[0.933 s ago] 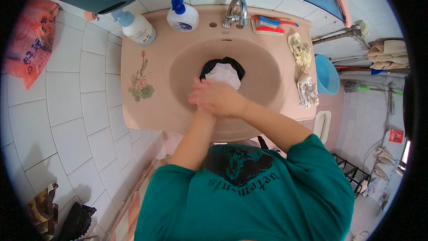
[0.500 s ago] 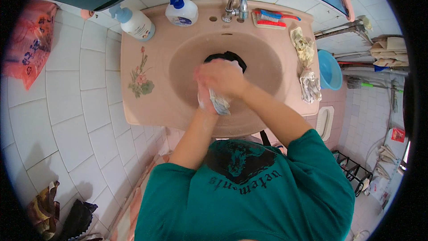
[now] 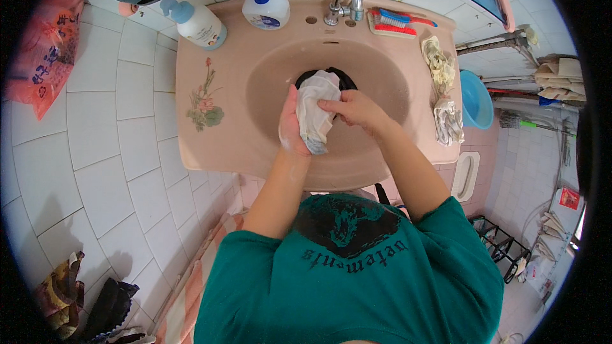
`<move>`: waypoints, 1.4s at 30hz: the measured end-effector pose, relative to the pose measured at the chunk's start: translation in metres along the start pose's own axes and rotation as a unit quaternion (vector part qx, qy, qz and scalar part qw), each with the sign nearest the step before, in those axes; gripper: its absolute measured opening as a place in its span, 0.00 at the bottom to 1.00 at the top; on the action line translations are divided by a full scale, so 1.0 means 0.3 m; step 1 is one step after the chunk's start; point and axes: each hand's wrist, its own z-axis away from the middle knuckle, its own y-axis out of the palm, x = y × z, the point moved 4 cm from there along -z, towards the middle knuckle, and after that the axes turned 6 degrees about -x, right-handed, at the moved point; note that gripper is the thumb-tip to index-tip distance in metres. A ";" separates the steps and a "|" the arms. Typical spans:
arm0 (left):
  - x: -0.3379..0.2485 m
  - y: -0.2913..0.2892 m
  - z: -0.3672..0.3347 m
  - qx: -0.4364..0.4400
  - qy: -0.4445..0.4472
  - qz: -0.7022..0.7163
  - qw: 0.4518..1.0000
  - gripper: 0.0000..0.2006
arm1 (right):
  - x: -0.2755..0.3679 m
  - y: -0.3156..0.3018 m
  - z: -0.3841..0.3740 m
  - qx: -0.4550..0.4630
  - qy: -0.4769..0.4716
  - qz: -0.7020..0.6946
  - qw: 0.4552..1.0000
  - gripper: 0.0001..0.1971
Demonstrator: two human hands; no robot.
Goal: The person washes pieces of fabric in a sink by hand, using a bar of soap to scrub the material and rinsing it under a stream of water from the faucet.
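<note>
A wet white sock with a grey-blue end lies spread along the palm of my left hand, above the basin. My left thumb stands out beside it, and the other fingers are hidden beneath the fabric. From the right, my right hand pinches the sock's edge between thumb and fingers. Pale suds cling to my left wrist. Behind the sock, a black cloth item sits in the bottom of the pink sink, partly covered.
Along the sink's back stand two pump bottles, a chrome faucet and brushes on a soap dish. Crumpled off-white socks lie on the right rim. Beyond hangs a blue basin; a tiled wall borders the left.
Half a second ago my hands were pressed together over the bunched sock, the right one blurred. Now they are apart, with the sock spread out on my left palm and pinched by my right fingers.
</note>
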 end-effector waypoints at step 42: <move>-0.008 0.030 0.100 -0.023 0.019 0.067 0.997 0.45 | 0.157 0.172 -0.031 -0.058 -0.525 0.434 0.730 0.14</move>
